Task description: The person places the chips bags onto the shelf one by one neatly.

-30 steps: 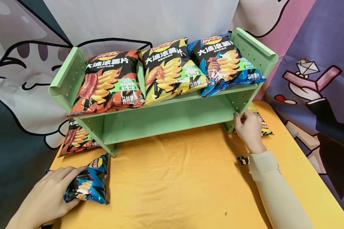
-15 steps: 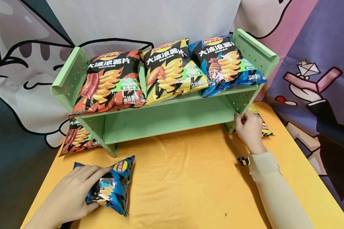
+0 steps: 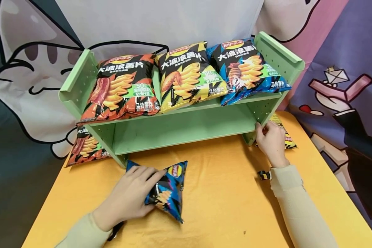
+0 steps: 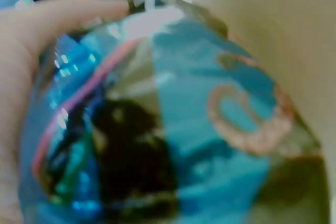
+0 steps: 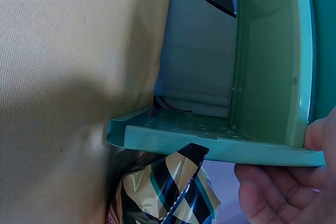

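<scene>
Green two-tier shelf [image 3: 186, 130]: red foil bag [image 3: 121, 86], yellow foil bag [image 3: 192, 77], blue foil bag [image 3: 246, 70], all on top
Left hand [image 3: 131, 194]: fingers gripping second blue foil bag [image 3: 169, 193] over yellow bench [image 3: 220, 196]
Right hand [image 3: 271, 141]: fingers pinching shelf's side panel [image 3: 264, 107]

Glossy, plastic-looking lower blue bag [image 3: 171, 191], smooth, satiny green shelf [image 3: 186, 128], matt, wrinkled yellow cloth [image 3: 217, 193]

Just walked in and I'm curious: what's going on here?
A person's left hand grips a blue-and-black foil chip bag in front of a pale green two-tier shelf; the right hand holds its right side. A red foil bag, a yellow foil bag and another blue foil bag lie along its top tier.
</scene>
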`<act>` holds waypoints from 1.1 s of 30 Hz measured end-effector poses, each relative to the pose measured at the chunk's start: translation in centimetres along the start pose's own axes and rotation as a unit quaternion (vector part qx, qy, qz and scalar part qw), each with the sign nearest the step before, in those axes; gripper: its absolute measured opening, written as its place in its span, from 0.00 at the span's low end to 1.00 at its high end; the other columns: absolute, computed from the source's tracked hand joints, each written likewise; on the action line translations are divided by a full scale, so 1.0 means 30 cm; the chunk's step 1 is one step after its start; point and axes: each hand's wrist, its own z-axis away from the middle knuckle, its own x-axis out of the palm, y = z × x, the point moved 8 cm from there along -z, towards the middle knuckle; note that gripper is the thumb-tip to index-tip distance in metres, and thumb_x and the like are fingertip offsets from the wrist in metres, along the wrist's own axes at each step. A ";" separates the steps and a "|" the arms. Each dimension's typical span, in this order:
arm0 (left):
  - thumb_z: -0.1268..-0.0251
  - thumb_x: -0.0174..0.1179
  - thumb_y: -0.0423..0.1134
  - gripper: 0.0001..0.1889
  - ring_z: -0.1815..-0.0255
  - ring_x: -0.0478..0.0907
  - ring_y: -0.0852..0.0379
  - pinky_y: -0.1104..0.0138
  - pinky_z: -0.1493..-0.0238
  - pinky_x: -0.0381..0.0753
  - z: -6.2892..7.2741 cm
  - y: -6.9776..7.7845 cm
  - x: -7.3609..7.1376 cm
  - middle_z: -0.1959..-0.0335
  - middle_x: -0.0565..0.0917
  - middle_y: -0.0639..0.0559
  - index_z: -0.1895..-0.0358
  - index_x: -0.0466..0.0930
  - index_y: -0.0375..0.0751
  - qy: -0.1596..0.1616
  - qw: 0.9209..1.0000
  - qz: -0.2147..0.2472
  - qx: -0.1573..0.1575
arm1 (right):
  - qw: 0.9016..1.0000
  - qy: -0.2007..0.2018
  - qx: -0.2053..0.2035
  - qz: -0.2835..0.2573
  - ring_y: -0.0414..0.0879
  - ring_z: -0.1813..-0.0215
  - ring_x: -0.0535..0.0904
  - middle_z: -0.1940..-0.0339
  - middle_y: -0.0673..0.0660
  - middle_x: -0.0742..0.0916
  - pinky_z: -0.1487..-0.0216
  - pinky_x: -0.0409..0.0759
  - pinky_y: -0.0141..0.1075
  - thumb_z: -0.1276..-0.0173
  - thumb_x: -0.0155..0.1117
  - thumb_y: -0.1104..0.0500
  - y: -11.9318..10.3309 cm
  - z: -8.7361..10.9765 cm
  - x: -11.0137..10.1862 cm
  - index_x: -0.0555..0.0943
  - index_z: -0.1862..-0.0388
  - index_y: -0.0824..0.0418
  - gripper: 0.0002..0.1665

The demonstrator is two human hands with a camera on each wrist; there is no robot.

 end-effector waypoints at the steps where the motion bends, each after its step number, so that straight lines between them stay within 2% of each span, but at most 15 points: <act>1: 0.62 0.79 0.62 0.51 0.45 0.81 0.48 0.49 0.41 0.78 -0.022 0.015 0.005 0.43 0.83 0.51 0.28 0.73 0.49 0.001 1.000 0.000 0.001 | 1.000 -0.001 0.000 0.001 0.60 0.75 0.79 0.76 0.65 0.86 0.71 0.68 0.43 0.26 0.61 0.58 0.001 0.000 0.000 0.86 0.67 0.68 0.15; 8: 0.54 0.75 0.62 0.48 0.44 0.81 0.48 0.49 0.43 0.78 -0.156 0.108 0.058 0.43 0.82 0.50 0.27 0.71 0.49 -0.001 1.000 0.008 0.008 | 1.000 -0.001 -0.003 0.004 0.60 0.75 0.79 0.76 0.65 0.86 0.71 0.69 0.45 0.26 0.60 0.58 0.003 -0.004 0.002 0.85 0.68 0.68 0.15; 14: 0.54 0.75 0.61 0.47 0.44 0.81 0.48 0.51 0.42 0.78 -0.222 0.154 0.115 0.44 0.83 0.49 0.27 0.72 0.48 0.007 1.000 -0.007 0.020 | 1.000 -0.009 0.002 0.002 0.60 0.74 0.79 0.76 0.65 0.85 0.70 0.70 0.45 0.25 0.60 0.58 0.006 -0.005 0.013 0.84 0.68 0.68 0.16; 22: 0.51 0.73 0.65 0.53 0.38 0.77 0.47 0.51 0.36 0.75 -0.242 0.172 0.198 0.36 0.78 0.47 0.21 0.64 0.47 -0.043 0.999 -0.023 0.019 | 1.000 -0.001 -0.003 0.008 0.58 0.76 0.79 0.76 0.64 0.86 0.72 0.68 0.40 0.26 0.61 0.58 0.005 -0.008 -0.002 0.85 0.68 0.68 0.15; 33: 0.53 0.72 0.70 0.61 0.27 0.69 0.45 0.47 0.27 0.69 -0.239 0.156 0.237 0.26 0.70 0.44 0.17 0.54 0.49 -0.083 0.996 0.019 0.005 | 1.000 -0.004 0.000 0.005 0.59 0.75 0.79 0.76 0.65 0.86 0.71 0.68 0.41 0.25 0.60 0.58 0.010 -0.002 0.008 0.85 0.68 0.68 0.16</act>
